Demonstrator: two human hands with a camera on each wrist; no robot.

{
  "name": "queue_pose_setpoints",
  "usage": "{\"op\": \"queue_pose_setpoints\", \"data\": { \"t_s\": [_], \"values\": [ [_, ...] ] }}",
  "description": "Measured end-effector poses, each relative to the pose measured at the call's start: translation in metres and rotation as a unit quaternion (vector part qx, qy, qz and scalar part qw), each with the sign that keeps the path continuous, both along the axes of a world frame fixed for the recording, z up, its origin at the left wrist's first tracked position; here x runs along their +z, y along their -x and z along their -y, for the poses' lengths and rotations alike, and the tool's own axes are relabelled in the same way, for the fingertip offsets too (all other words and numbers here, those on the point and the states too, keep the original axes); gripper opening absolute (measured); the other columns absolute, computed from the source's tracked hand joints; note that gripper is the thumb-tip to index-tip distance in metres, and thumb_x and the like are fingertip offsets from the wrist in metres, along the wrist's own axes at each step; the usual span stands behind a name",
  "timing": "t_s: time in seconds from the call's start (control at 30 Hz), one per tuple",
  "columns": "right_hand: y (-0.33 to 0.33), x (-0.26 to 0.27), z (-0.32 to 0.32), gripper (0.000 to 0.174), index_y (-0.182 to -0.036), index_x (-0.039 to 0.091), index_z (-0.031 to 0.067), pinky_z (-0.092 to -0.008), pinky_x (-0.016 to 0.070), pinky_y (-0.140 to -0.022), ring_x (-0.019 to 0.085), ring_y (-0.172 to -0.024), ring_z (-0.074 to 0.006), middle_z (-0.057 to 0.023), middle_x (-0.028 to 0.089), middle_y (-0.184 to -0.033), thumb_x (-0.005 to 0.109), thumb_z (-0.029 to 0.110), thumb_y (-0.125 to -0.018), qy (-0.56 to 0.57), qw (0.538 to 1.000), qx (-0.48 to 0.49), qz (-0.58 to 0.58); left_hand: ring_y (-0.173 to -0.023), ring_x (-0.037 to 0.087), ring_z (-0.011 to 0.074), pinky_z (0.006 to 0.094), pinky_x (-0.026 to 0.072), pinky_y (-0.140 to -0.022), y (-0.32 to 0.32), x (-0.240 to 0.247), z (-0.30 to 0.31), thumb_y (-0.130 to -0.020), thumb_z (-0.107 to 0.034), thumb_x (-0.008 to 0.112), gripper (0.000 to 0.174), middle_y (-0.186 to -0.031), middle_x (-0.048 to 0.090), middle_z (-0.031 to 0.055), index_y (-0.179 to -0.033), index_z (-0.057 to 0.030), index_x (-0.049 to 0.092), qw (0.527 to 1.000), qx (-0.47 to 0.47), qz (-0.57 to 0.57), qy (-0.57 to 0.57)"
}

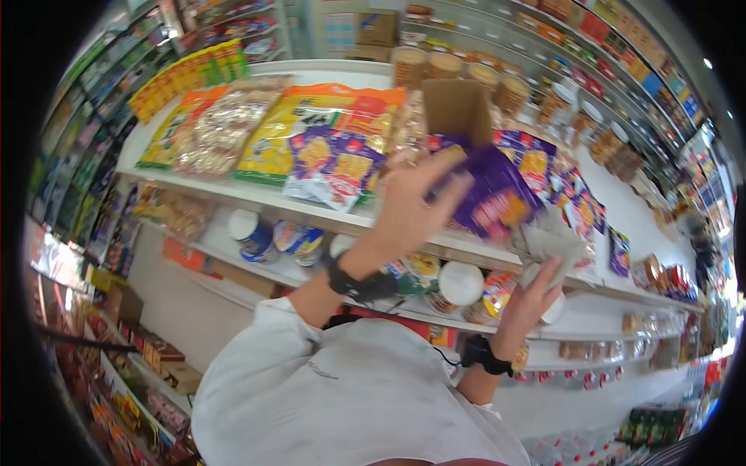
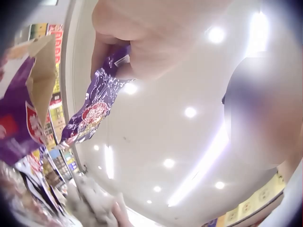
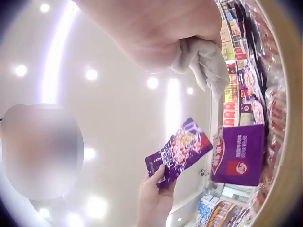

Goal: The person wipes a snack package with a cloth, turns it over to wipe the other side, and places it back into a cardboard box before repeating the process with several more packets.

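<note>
My left hand (image 1: 416, 203) pinches one end of a purple snack packet (image 3: 182, 146), a glossy pouch with food pictured on its front. In the right wrist view the thumb lies across the packet's lower corner. The right hand (image 1: 535, 307) grips a crumpled grey cloth (image 1: 550, 245), close to the packet's far end in the head view. Behind the left hand, an open purple cardboard box (image 3: 239, 153) stands on the shelf top, its brown inside showing. More purple packets (image 1: 334, 163) lie to the left of that hand.
Large yellow bags (image 1: 268, 136) and a clear bag of nuts (image 1: 225, 128) cover the shelf's left part. Lidded jars (image 1: 443, 70) line its back edge. Below, tubs with white lids (image 1: 461, 283) stand on a lower shelf near my forearms. More purple packets (image 1: 575, 198) lie at right.
</note>
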State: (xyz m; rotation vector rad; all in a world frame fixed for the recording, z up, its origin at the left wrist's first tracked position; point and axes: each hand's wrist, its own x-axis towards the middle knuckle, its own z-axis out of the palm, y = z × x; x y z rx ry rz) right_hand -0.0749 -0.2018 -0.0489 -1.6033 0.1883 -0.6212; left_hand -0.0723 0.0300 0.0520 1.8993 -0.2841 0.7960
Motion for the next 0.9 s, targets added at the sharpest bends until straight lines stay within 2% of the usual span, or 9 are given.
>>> {"op": "queue_pose_setpoints", "data": {
  "t_s": [0.17,0.23,0.4,0.5,0.53,0.6,0.63,0.73,0.9],
  "values": [
    [0.014,0.025,-0.041,0.047,-0.136,0.048,-0.0023,-0.0254,0.0491,-0.075,0.055,-0.097,-0.0152,-0.0102,0.055,-0.119,0.066,0.013,-0.095,-0.309,0.942,0.127,-0.039,-0.083,0.062,0.0066,0.024,0.0505,-0.073,0.019,-0.028,0.0,-0.09,-0.012,0.07,0.031,-0.095,0.071,0.0082,-0.117,0.003,0.064,0.981,-0.1,-0.09,0.143],
    [0.007,0.006,-0.033,0.034,-0.125,0.057,-0.001,-0.0246,0.047,-0.07,0.054,-0.097,-0.0113,-0.0073,0.059,-0.111,0.066,0.011,-0.094,0.005,0.984,0.177,-0.007,-0.085,0.061,0.0067,0.0237,0.0507,-0.075,0.031,-0.033,-0.029,-0.09,-0.01,0.069,0.032,-0.098,0.071,0.0077,-0.118,0.0025,0.064,0.978,-0.088,-0.139,0.132],
    [0.01,0.029,-0.069,0.023,-0.107,0.064,-0.0034,-0.0291,0.0438,-0.063,0.055,-0.068,-0.0148,-0.0054,0.063,-0.081,0.068,0.014,-0.092,0.172,0.963,0.16,0.131,-0.118,0.059,0.0224,0.036,0.0438,-0.103,0.058,-0.071,-0.085,-0.103,-0.05,0.031,0.072,-0.128,0.062,0.0163,-0.133,0.0122,0.051,0.872,-0.34,-0.279,0.215],
    [0.011,0.041,-0.074,0.014,-0.091,0.062,-0.0025,-0.0328,0.0433,-0.059,0.055,-0.059,-0.0251,-0.0124,0.056,-0.07,0.07,0.007,-0.084,0.225,0.924,0.293,0.104,-0.116,0.058,0.0209,0.0353,0.0438,-0.102,0.059,-0.072,-0.083,-0.103,-0.044,0.037,0.062,-0.126,0.062,0.0156,-0.136,0.0063,0.051,0.815,-0.36,-0.384,0.242],
    [0.01,0.041,-0.076,0.013,-0.089,0.061,-0.0024,-0.0333,0.0434,-0.059,0.055,-0.06,-0.0272,-0.0131,0.055,-0.07,0.07,0.006,-0.082,0.259,0.904,0.32,0.118,-0.102,0.062,0.0196,0.0344,0.048,-0.093,0.06,-0.027,-0.08,-0.102,-0.035,0.045,0.049,-0.115,0.066,0.0149,-0.136,0.0,0.054,0.871,-0.295,-0.377,-0.106],
    [0.009,0.038,-0.074,0.014,-0.087,0.06,-0.0016,-0.0346,0.0439,-0.06,0.055,-0.063,-0.0338,-0.0149,0.056,-0.073,0.07,0.003,-0.078,0.289,0.88,0.356,0.126,-0.091,0.063,0.0217,0.0341,0.0497,-0.083,0.063,-0.025,-0.071,-0.101,-0.022,0.051,0.038,-0.105,0.067,0.0163,-0.133,-0.0013,0.054,0.812,-0.367,-0.449,-0.07],
    [0.009,0.039,-0.076,0.014,-0.088,0.06,-0.0014,-0.0348,0.0441,-0.061,0.056,-0.064,-0.0331,-0.0151,0.056,-0.074,0.07,0.003,-0.079,0.274,0.897,0.315,0.143,-0.09,0.063,0.0224,0.0332,0.0499,-0.082,0.068,0.0,-0.064,-0.1,-0.019,0.053,0.038,-0.105,0.067,0.0166,-0.133,0.0002,0.053,0.792,-0.367,-0.48,-0.085],
    [0.009,0.041,-0.07,0.016,-0.099,0.06,-0.0016,-0.0336,0.0467,-0.068,0.06,-0.071,-0.0286,-0.0148,0.063,-0.084,0.068,0.006,-0.086,0.244,0.933,0.229,0.131,-0.097,0.063,0.0229,0.0334,0.0493,-0.088,0.061,-0.061,-0.048,-0.101,-0.023,0.055,0.043,-0.112,0.066,0.0175,-0.136,0.0005,0.05,0.928,-0.281,-0.237,-0.053],
    [0.011,0.021,-0.066,0.04,-0.121,0.055,-0.0061,-0.0313,0.0484,-0.082,0.06,-0.09,-0.0163,-0.0109,0.064,-0.105,0.059,0.029,-0.101,0.043,0.99,-0.031,0.13,-0.112,0.058,0.0202,0.0327,0.046,-0.096,0.058,-0.046,-0.034,-0.103,-0.022,0.052,0.053,-0.127,0.06,0.0192,-0.146,0.0041,0.034,0.94,-0.257,-0.21,0.077]
  ]
}}
